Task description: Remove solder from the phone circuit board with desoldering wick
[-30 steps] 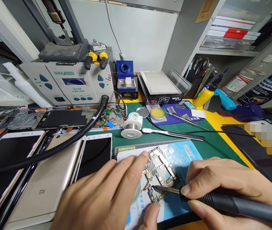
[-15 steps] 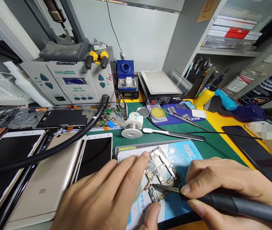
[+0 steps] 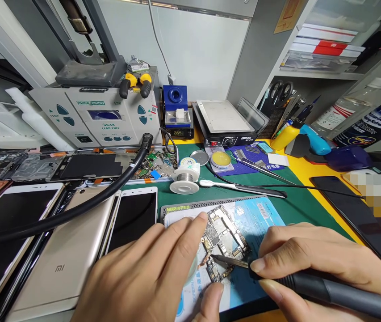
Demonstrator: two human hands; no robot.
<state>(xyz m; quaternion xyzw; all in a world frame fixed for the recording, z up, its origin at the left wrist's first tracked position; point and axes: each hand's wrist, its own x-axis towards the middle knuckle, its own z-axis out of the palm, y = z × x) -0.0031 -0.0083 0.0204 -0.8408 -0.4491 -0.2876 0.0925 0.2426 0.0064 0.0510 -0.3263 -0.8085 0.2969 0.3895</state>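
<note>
A phone circuit board lies on a white and blue printed sheet. My left hand is curved over its left side, index fingertip at the upper edge and thumb by the lower corner, steadying it. Partly hidden under those fingers is a pale, translucent round spool. From it a short copper braid reaches onto the board. My right hand grips a black soldering iron like a pen. The iron's pointed tip meets the board beside the braid's end.
Behind the board are a solder wire reel, a white-headed brush and a tin of yellow paste. Several phones line the left, under a thick black hose. A dark phone lies at the right.
The iron's tip has shifted very slightly up and left on the board, close by the braid. My left hand stays nearly in place.
</note>
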